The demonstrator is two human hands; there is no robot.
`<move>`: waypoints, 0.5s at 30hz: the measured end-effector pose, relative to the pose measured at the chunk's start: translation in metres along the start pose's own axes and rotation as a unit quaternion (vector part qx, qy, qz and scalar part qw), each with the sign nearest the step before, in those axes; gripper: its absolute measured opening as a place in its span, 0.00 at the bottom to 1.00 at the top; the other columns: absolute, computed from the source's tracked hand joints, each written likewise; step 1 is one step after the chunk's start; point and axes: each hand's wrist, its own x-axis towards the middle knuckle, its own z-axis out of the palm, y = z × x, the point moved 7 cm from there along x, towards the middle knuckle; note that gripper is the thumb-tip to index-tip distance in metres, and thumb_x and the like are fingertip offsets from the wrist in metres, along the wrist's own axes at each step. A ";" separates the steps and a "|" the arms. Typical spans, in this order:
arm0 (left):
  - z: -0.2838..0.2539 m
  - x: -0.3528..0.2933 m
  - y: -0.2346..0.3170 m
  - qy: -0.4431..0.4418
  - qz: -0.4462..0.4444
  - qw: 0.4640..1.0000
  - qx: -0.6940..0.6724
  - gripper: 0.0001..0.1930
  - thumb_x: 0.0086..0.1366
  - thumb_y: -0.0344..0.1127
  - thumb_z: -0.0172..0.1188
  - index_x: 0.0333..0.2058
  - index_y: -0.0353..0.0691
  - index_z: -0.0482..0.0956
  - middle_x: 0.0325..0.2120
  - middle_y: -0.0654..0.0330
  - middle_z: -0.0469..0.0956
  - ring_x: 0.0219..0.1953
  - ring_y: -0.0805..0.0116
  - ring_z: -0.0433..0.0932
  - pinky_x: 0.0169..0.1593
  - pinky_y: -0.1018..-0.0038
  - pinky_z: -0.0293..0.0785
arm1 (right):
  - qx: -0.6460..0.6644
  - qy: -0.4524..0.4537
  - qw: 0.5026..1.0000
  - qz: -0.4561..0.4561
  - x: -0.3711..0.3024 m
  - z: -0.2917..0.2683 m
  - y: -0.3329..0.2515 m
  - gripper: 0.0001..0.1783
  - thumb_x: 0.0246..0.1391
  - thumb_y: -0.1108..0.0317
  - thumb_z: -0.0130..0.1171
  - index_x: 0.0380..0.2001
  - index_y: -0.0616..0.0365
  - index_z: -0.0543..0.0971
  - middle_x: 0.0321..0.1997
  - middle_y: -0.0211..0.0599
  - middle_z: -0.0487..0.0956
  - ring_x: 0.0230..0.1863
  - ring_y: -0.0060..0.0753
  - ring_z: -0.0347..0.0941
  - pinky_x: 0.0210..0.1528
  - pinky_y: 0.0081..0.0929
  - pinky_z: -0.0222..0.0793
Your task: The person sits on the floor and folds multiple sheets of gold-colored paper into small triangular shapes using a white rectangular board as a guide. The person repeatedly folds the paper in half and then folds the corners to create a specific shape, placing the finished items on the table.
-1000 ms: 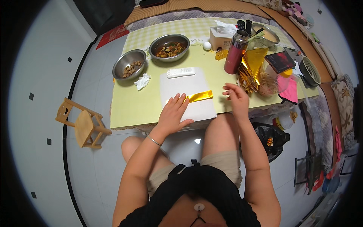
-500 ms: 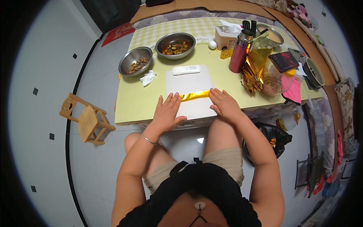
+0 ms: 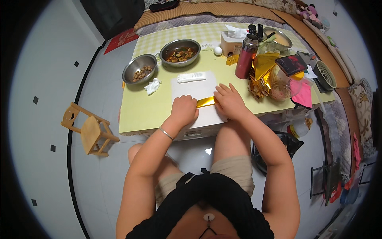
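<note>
Strip of gold foil (image 3: 206, 102), one: lying crosswise on a smooth white sheet (image 3: 207, 118) at the table's near edge, both its ends disappearing under the hands. Left hand (image 3: 184, 109), palm down: resting over the strip's left end, knuckles rising, fingers curling under and pressing together; whether they are pinching the foil, one cannot tell. Silver bangle (image 3: 166, 133): circling the left wrist. Right hand (image 3: 230, 100), back uppermost: leaning inward at the strip's right end, outer fingers pointing forward and spreading slightly; thumb largely hidden, so a pinch is not showing clearly. Forearms: both slanting inward from the lower edge, elbows bending outward. White packet (image 3: 191, 77), oblong: lying at the sheet's far end. Crumpled tissue (image 3: 152, 86): sitting left of the sheet. Red vacuum flask (image 3: 246, 57), lidless: standing beyond the right hand, beside folded gold foil (image 3: 263, 67).
</note>
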 end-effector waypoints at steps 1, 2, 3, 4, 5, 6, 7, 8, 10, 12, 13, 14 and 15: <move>-0.001 0.001 0.001 0.013 0.008 1.000 -0.008 0.09 0.56 0.38 0.64 0.28 0.38 0.79 0.29 0.54 0.75 0.36 0.53 0.76 0.38 0.58 0.75 | 0.003 0.069 0.998 -0.002 0.000 -0.012 0.000 0.18 0.56 0.67 0.60 0.49 0.63 0.79 0.57 0.50 0.78 0.63 0.50 0.71 0.69 0.51 0.62; -0.001 -0.001 0.003 0.027 0.015 0.999 -0.016 0.09 0.56 0.38 0.63 0.28 0.38 0.79 0.29 0.53 0.75 0.36 0.53 0.76 0.38 0.58 0.75 | 0.000 0.119 0.993 0.022 0.001 -0.024 0.009 0.19 0.55 0.67 0.60 0.49 0.64 0.79 0.57 0.51 0.78 0.63 0.51 0.71 0.69 0.50 0.62; 0.000 -0.005 0.003 0.037 0.018 0.999 -0.023 0.09 0.56 0.37 0.63 0.28 0.38 0.78 0.29 0.53 0.75 0.36 0.53 0.76 0.37 0.58 0.76 | 0.002 0.168 0.985 0.044 0.004 -0.041 0.017 0.20 0.54 0.67 0.60 0.50 0.64 0.78 0.57 0.52 0.78 0.64 0.52 0.70 0.69 0.49 0.62; 0.001 -0.008 0.003 0.046 0.014 0.999 -0.026 0.08 0.56 0.37 0.63 0.28 0.38 0.78 0.29 0.53 0.75 0.35 0.53 0.76 0.37 0.58 0.76 | 0.002 0.216 0.974 0.068 0.005 -0.059 0.025 0.21 0.53 0.67 0.60 0.50 0.65 0.78 0.57 0.53 0.78 0.64 0.53 0.70 0.69 0.48 0.62; 0.002 -0.011 0.002 0.054 0.010 0.998 -0.029 0.08 0.56 0.36 0.63 0.28 0.38 0.77 0.29 0.53 0.75 0.35 0.53 0.76 0.37 0.58 0.76 | -0.035 0.215 0.971 0.095 0.009 -0.074 0.035 0.23 0.54 0.67 0.61 0.51 0.66 0.77 0.58 0.55 0.77 0.64 0.54 0.70 0.69 0.47 0.62; 0.002 -0.014 0.001 0.062 0.005 0.998 -0.031 0.08 0.56 0.35 0.62 0.29 0.37 0.77 0.29 0.53 0.74 0.35 0.53 0.76 0.37 0.58 0.76 | -0.072 0.215 0.967 0.120 0.013 -0.088 0.044 0.24 0.54 0.66 0.62 0.52 0.68 0.77 0.58 0.57 0.77 0.65 0.55 0.69 0.69 0.46 0.61; 0.002 -0.014 0.002 0.064 0.003 0.997 -0.031 0.08 0.56 0.35 0.62 0.29 0.37 0.77 0.29 0.53 0.74 0.35 0.53 0.76 0.37 0.58 0.76 | -0.126 0.162 0.967 0.152 0.016 -0.092 0.053 0.28 0.56 0.64 0.62 0.55 0.72 0.74 0.62 0.62 0.73 0.66 0.59 0.68 0.71 0.46 0.59; 0.003 -0.015 0.003 0.065 0.001 0.997 -0.030 0.07 0.56 0.35 0.62 0.29 0.37 0.76 0.29 0.53 0.74 0.35 0.53 0.76 0.37 0.58 0.76 | -0.159 0.122 0.960 0.197 0.015 -0.085 0.067 0.30 0.56 0.63 0.62 0.56 0.73 0.73 0.63 0.64 0.72 0.67 0.60 0.67 0.71 0.46 0.58; 0.004 -0.011 0.006 0.064 0.000 0.998 -0.028 0.07 0.56 0.34 0.62 0.29 0.38 0.77 0.30 0.53 0.74 0.36 0.54 0.76 0.37 0.59 0.76 | -0.229 0.041 0.930 0.286 0.004 -0.069 0.102 0.33 0.56 0.61 0.63 0.58 0.75 0.71 0.64 0.67 0.71 0.68 0.62 0.65 0.72 0.46 0.57; 0.006 -0.010 0.007 0.054 -0.007 0.998 -0.020 0.07 0.56 0.35 0.63 0.30 0.38 0.78 0.31 0.55 0.75 0.38 0.56 0.77 0.38 0.61 0.75 | -0.229 -0.035 0.925 0.303 -0.002 -0.055 0.130 0.30 0.58 0.64 0.58 0.59 0.76 0.69 0.66 0.69 0.69 0.69 0.65 0.64 0.72 0.46 0.59; 0.005 -0.011 0.007 0.068 -0.003 0.997 -0.028 0.07 0.56 0.34 0.63 0.29 0.38 0.77 0.31 0.54 0.74 0.37 0.55 0.76 0.37 0.60 0.75 | -0.235 -0.064 0.923 0.297 -0.003 -0.049 0.141 0.28 0.59 0.65 0.56 0.58 0.76 0.70 0.65 0.69 0.69 0.69 0.65 0.64 0.71 0.46 0.60; 0.004 -0.011 0.006 0.083 0.001 0.996 -0.037 0.07 0.55 0.34 0.63 0.29 0.38 0.76 0.30 0.54 0.74 0.36 0.54 0.76 0.36 0.59 0.75 | -0.241 -0.093 0.921 0.292 -0.004 -0.044 0.152 0.26 0.60 0.67 0.54 0.56 0.75 0.71 0.65 0.69 0.69 0.69 0.65 0.64 0.71 0.46 0.61; 0.004 -0.013 0.005 0.095 0.003 0.994 -0.044 0.07 0.55 0.33 0.63 0.28 0.38 0.76 0.30 0.53 0.73 0.35 0.54 0.75 0.36 0.59 0.74 | -0.227 -0.083 0.930 0.278 -0.001 -0.051 0.151 0.21 0.61 0.70 0.48 0.53 0.73 0.74 0.65 0.69 0.69 0.69 0.66 0.65 0.70 0.46 0.62</move>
